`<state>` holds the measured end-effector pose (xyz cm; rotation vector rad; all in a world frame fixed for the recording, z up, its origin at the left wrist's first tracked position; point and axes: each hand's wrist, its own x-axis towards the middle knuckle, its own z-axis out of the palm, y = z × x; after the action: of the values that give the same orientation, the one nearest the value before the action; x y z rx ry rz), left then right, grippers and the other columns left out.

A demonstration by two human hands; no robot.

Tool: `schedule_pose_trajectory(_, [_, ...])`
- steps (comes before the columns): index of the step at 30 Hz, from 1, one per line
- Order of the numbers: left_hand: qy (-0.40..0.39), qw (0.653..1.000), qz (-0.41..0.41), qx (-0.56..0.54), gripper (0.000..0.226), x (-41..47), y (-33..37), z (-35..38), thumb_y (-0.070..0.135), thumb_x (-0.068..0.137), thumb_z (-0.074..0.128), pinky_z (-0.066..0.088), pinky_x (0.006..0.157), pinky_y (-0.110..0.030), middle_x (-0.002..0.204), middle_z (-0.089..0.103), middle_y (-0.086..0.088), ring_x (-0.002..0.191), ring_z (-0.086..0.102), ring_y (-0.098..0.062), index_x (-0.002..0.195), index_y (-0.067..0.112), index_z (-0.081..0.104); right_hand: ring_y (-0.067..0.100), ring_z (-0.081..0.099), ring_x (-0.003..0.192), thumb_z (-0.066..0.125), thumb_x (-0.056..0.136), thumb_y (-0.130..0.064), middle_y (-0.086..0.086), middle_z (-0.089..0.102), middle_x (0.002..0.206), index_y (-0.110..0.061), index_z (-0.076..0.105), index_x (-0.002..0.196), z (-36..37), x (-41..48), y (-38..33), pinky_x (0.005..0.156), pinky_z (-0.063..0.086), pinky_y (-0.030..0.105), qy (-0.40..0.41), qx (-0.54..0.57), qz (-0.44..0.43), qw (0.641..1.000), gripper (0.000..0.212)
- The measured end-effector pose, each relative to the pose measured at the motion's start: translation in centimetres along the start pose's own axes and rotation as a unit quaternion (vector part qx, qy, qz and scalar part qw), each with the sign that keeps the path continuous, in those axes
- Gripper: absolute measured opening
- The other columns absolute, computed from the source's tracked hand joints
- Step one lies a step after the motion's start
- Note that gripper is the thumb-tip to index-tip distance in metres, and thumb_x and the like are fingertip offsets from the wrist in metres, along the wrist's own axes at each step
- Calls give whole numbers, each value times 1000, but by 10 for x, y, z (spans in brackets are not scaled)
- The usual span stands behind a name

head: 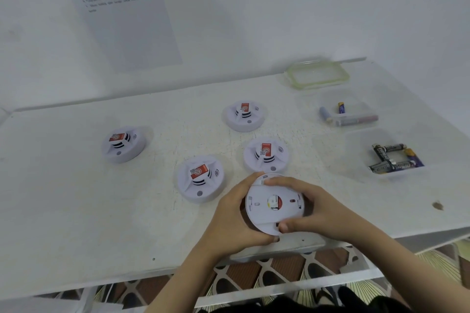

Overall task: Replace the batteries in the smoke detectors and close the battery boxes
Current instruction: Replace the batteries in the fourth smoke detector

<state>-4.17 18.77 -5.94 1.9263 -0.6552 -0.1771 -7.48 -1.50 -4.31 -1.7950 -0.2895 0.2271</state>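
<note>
I hold a white round smoke detector (273, 207) with its flat back facing up, just above the table's near edge. My left hand (235, 218) grips its left rim; my right hand (311, 208) wraps its right side, fingers over the top edge and thumb at the bottom. Several other white smoke detectors stand face up on the table, each with a red label: one at far left (123, 144), one in the middle (200, 178), one behind my hands (265, 155).
A further detector (244, 115) sits at the back. On the right, a clear tray (356, 157) holds several black and purple batteries (393, 159); another clear tray (315, 101) holds a few batteries (347, 115). A green-rimmed lid (318, 75) lies behind. A printed sheet (122, 7) hangs on the wall.
</note>
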Motion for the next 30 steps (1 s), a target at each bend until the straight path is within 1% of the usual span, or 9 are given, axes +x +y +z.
schedule_pose_trajectory(3, [-4, 1000, 1, -1, 93, 1, 1, 0, 8, 54, 92, 51, 90, -20, 123, 62, 15, 118, 58, -8, 135, 27, 51, 5, 52, 120, 83, 65, -21, -21, 54, 128, -38, 58, 121, -3, 1, 1, 94, 47, 23, -6, -18, 9, 1000, 63])
schedule_pose_trajectory(7, [-4, 1000, -12, 2, 96, 0, -2, 1, 11, 50, 94, 54, 90, -29, 120, 64, 14, 115, 60, -8, 135, 28, 52, 6, 55, 115, 83, 67, -12, -20, 56, 124, -34, 59, 121, -6, 2, 1, 90, 48, 22, -20, -16, 18, 1000, 63])
schedule_pose_trajectory(13, [4, 999, -33, -3, 95, -1, -2, 2, 9, 48, 93, 53, 86, -21, 115, 65, 17, 111, 61, -4, 132, 31, 54, 8, 56, 115, 83, 66, -12, -13, 59, 124, -29, 58, 124, -10, 6, 1, 93, 48, 25, -42, -23, 28, 998, 65])
schedule_pose_trajectory(15, [4, 999, -38, -9, 95, -1, -2, 2, 8, 49, 94, 53, 87, -22, 115, 66, 16, 112, 61, -6, 132, 29, 54, 5, 55, 115, 83, 67, -14, -16, 58, 125, -34, 57, 125, -11, 7, 0, 94, 47, 23, -52, -37, 28, 998, 66])
schedule_pose_trajectory(18, [2, 999, -43, -16, 94, -1, -1, 1, 6, 50, 93, 54, 88, -24, 115, 66, 14, 112, 61, -7, 133, 27, 54, -6, 48, 119, 84, 65, -33, -30, 51, 126, -52, 49, 123, -13, 8, -5, 97, 38, 11, -44, -130, 6, 990, 71])
schedule_pose_trajectory(20, [3, 999, -41, -12, 94, 0, -1, 0, 7, 50, 94, 54, 87, -26, 114, 67, 12, 111, 61, -8, 133, 26, 55, -9, 41, 123, 84, 61, -45, -31, 48, 129, -54, 46, 126, -16, 8, -8, 99, 29, 4, -26, -209, -21, 977, 75])
schedule_pose_trajectory(23, [8, 1000, -30, -2, 94, 0, -2, -1, 8, 50, 94, 55, 87, -29, 115, 67, 11, 111, 61, -12, 134, 25, 54, -12, 31, 128, 83, 62, -48, -29, 37, 136, -51, 47, 127, -20, 5, -14, 101, 22, 4, -16, -280, -21, 960, 74])
schedule_pose_trajectory(25, [13, 1000, -27, 2, 95, 0, -3, 1, 9, 50, 94, 55, 86, -31, 114, 67, 10, 110, 62, -14, 133, 25, 54, -10, 33, 126, 80, 65, -47, -30, 33, 135, -47, 48, 128, -22, 2, -20, 100, 22, 6, -15, -334, -23, 942, 71])
schedule_pose_trajectory(30, [19, 999, -25, 14, 95, 0, -3, 4, 14, 51, 95, 55, 86, -33, 113, 66, 10, 107, 62, -14, 135, 28, 52, 5, 42, 125, 73, 73, -41, -11, 43, 139, -25, 50, 133, -15, 3, -42, 98, 28, 12, -31, -449, -51, 891, 66])
